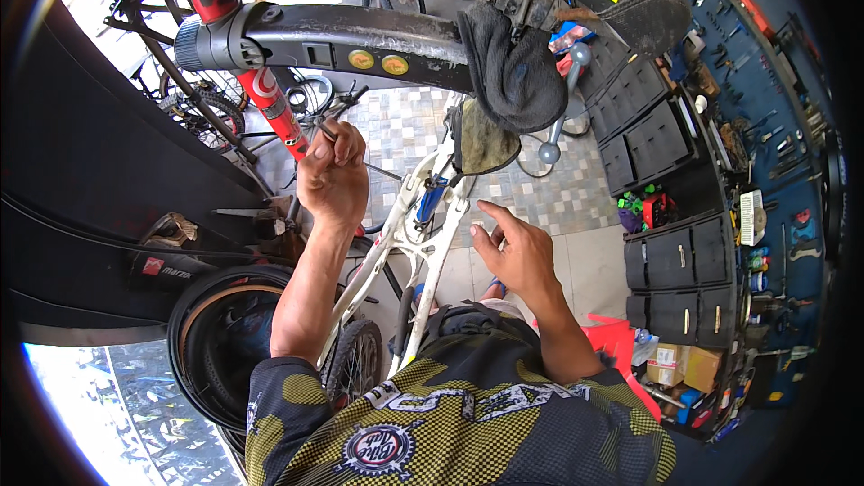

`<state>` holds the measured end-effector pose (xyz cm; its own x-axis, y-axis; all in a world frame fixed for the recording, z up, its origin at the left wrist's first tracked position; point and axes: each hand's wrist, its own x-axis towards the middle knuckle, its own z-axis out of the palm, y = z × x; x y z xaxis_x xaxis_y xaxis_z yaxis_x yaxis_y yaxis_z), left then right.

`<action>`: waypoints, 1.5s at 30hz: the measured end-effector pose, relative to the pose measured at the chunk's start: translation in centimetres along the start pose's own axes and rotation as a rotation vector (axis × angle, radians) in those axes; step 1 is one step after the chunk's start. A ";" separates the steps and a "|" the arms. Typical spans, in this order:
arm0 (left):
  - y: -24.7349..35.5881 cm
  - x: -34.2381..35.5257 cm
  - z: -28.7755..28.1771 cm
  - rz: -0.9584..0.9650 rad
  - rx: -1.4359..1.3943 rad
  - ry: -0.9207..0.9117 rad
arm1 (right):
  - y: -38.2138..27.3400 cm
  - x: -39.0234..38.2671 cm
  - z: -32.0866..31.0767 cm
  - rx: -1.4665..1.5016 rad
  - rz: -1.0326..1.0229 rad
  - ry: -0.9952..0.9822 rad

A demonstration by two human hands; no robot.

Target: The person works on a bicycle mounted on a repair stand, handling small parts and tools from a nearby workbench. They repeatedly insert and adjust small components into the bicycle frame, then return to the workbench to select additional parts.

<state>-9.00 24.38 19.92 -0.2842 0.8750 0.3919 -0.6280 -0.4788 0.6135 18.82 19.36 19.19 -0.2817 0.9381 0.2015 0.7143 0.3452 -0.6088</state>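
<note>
while perhaps gripping a cable [346, 155], left hand [333, 175] closed

Two bare hands are in view: the left hand [333, 175] and the right hand [511, 252]. One white bicycle frame [423, 243] runs between them, with one small spoked wheel [355, 362] at its lower end. One black repair-stand arm [360, 40] crosses the top, bearing two round yellow stickers [378, 61]. Two rags hang from it: one dark [513, 72], one olive [481, 139]. One stack of black tyres [220, 351] sits lower left. Two black drawer cabinets [679, 279] stand right, under one blue tool wall [774, 99].
</note>
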 end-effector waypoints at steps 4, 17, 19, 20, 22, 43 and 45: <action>0.3 -0.4 -0.2 0.032 -0.037 -0.040 | 0.4 -0.4 0.2 -0.003 -0.012 0.007; 0.8 -1.0 -1.3 0.000 0.023 -0.075 | 1.7 -1.7 -0.2 -0.013 0.062 -0.002; 0.8 -1.1 -1.5 -0.017 0.005 -0.052 | 1.9 -1.8 -0.2 -0.022 0.065 0.000; 0.8 -1.2 -1.6 -0.017 0.000 -0.060 | 2.0 -1.9 -0.3 -0.022 0.071 0.000; 0.8 -1.1 -1.7 -0.023 0.007 -0.065 | 2.3 -1.9 -0.3 -0.030 0.082 -0.004; 0.8 0.5 -2.5 -0.048 0.265 -0.189 | 4.6 -4.2 -1.4 0.073 0.065 -0.032; 0.4 0.6 -2.6 -0.013 0.270 -0.148 | 4.6 -4.4 -1.3 0.091 0.037 -0.014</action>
<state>-11.30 24.90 18.63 -0.1568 0.8707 0.4661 -0.4096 -0.4867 0.7716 24.17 16.84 16.45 -0.2658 0.9494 0.1672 0.6637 0.3060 -0.6826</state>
